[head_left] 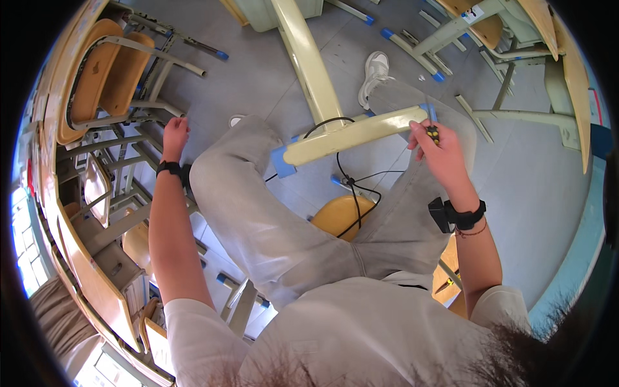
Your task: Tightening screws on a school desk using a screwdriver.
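Note:
My right hand [440, 151] is closed around a black-and-yellow handle [433, 134] that looks like a screwdriver's. It is beside the right end of a cream metal desk foot [361, 134], close to the blue end cap [428, 112]. The foot lies across above my knees, joined to a long cream leg [308, 61]. Its left end has another blue cap [282, 161]. My left hand [175, 137] is off to the left with curled fingers, near the end of a chair's metal bar [158, 106]. Whatever is inside its fingers is hidden.
A black cable [351, 182] hangs round the foot and down between my legs, over a round wooden seat [343, 216]. Wooden chairs [126, 74] and desks crowd the left. More desk frames [525, 116] stand at the right. A yellow-and-black tool [445, 285] lies behind my right elbow.

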Tool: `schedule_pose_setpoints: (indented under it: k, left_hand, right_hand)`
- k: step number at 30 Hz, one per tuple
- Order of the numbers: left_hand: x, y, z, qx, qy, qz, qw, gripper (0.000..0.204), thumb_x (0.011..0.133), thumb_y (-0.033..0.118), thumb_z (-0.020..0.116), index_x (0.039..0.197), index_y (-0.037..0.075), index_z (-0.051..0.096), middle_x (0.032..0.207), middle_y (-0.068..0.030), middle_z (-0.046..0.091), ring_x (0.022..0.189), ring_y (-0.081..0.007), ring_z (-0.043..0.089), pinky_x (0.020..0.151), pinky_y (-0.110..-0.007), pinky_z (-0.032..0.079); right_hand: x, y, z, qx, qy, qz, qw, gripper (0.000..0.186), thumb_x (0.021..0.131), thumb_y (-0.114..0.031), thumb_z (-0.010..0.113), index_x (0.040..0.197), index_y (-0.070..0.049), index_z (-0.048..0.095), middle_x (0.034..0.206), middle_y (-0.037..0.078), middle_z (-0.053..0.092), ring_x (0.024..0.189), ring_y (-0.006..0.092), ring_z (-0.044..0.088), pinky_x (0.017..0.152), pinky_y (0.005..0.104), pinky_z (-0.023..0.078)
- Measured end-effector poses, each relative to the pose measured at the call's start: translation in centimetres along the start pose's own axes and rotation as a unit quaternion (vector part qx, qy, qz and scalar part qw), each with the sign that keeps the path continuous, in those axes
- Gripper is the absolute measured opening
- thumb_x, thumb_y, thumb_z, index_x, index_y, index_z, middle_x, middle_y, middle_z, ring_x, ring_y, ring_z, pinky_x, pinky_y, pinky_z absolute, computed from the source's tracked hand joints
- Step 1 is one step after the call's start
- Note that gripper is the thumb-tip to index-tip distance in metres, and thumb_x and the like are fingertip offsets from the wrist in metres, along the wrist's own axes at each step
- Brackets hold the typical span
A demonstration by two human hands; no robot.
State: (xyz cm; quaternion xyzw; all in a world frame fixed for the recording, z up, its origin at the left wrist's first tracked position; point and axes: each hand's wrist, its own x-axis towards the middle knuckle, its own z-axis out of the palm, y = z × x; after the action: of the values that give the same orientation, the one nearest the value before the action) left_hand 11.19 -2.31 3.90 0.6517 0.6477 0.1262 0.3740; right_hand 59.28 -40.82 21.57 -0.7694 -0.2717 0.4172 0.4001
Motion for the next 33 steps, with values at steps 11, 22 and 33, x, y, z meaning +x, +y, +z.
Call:
schedule_pose_setpoints:
  k: [11, 22, 33]
  left_hand:
    - [-1.7, -0.1, 0.0, -0.068, 0.006, -0.016, 0.998, 0.023, 0.098, 0.025, 0.059, 0.103, 0.003, 0.063, 0.076, -0.0041, 0.063, 0.055, -0.0111, 0.054, 0.050, -0.027, 0.044]
    - [-0.5, 2.0, 2.3, -0.065, -0.028, 0.006, 0.997, 0.025, 0.097, 0.024, 0.060, 0.107, 0.001, 0.062, 0.077, -0.0044, 0.064, 0.058, -0.0109, 0.054, 0.053, -0.027, 0.045]
    - [0.1, 0.9, 3.7, -0.057, -0.045, 0.021, 0.997, 0.026, 0.097, 0.026, 0.060, 0.107, 0.002, 0.062, 0.079, -0.0050, 0.065, 0.061, -0.0117, 0.056, 0.056, -0.027, 0.047]
  right_hand:
    - [0.9, 7.0, 5.9, -0.072, -0.383, 0.037, 0.920, 0.048, 0.084, -0.014, 0.059, 0.131, -0.009, 0.063, 0.116, 0.018, 0.066, 0.112, 0.0246, 0.064, 0.091, 0.0301, 0.048]
    - [2.6, 13.3, 12.7, -0.245, -0.403, -0.027, 0.881, 0.068, 0.082, -0.009, 0.053, 0.148, -0.001, 0.039, 0.153, 0.034, 0.030, 0.144, 0.0414, 0.032, 0.115, 0.0365, 0.031]
    - [2.9, 13.6, 9.6, -0.060, -0.325, 0.134, 0.934, 0.052, 0.085, -0.014, 0.059, 0.135, -0.002, 0.057, 0.141, 0.028, 0.049, 0.126, 0.0395, 0.053, 0.104, 0.0381, 0.044]
